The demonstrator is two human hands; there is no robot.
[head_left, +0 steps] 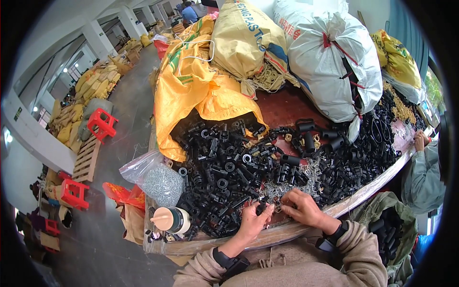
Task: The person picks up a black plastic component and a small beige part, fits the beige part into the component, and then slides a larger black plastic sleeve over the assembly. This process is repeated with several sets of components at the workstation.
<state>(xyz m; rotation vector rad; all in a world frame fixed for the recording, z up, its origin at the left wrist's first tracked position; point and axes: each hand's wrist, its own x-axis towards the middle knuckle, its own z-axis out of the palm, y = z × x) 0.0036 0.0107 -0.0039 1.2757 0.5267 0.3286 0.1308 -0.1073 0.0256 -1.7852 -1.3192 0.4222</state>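
Observation:
My left hand (253,224) pinches a small black plastic part (261,206) between thumb and fingers, just over the near edge of the table. Close to its right, my right hand (304,208) has its fingertips curled together; whatever they hold is too small to make out. The two hands are a short gap apart. In front of them spreads a heap of black plastic fittings (222,165), some ring-shaped and some like short tubes. Small silvery metal clips (313,172) lie scattered beyond my right hand.
A lidded bottle (172,220) and a bag of small metal pieces (162,184) stand left. An orange sack (186,91) spills onto the heap; a white sack (330,62) lies behind. Another person's hand (420,140) is at far right. Red stools (101,124) stand on the floor.

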